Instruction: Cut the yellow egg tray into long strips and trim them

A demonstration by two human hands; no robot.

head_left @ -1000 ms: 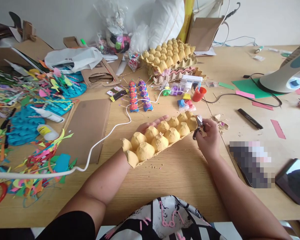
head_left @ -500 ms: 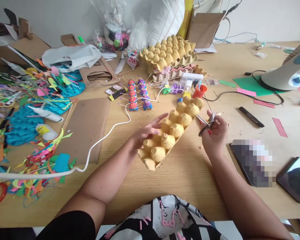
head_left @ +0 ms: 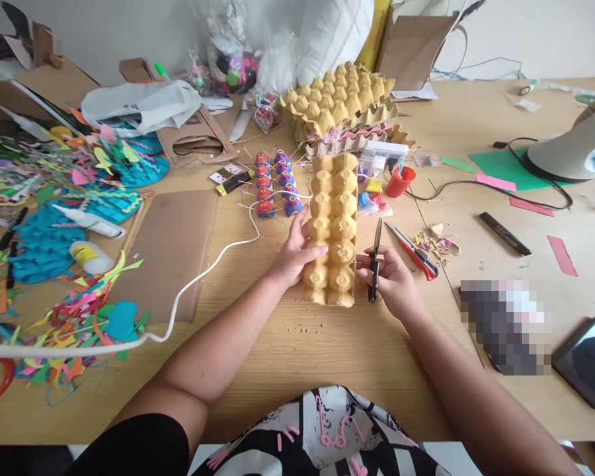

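A yellow egg carton strip (head_left: 331,231), two cups wide, stands lengthwise in front of me with its bumps facing up. My left hand (head_left: 296,254) grips its left edge, thumb lying over the bumps. At the right edge, my right hand (head_left: 389,277) holds black-handled scissors (head_left: 373,268), their blades pointing away from me; its fingertips are beside the carton. A red utility knife (head_left: 416,252) lies just right of that hand, next to a small heap of scraps (head_left: 439,243).
Behind are painted carton pieces with pins (head_left: 264,188), a red cup (head_left: 400,181) and stacked egg trays (head_left: 334,99). Cardboard (head_left: 166,254) and paper scraps (head_left: 79,311) lie left, crossed by a white cable (head_left: 193,277). A marker (head_left: 504,233) and a phone (head_left: 588,363) are right.
The carton has turned from slanting to nearly straight, and its far end has moved left. My right hand has come left to its edge with the scissors, uncovering the knife and scraps.
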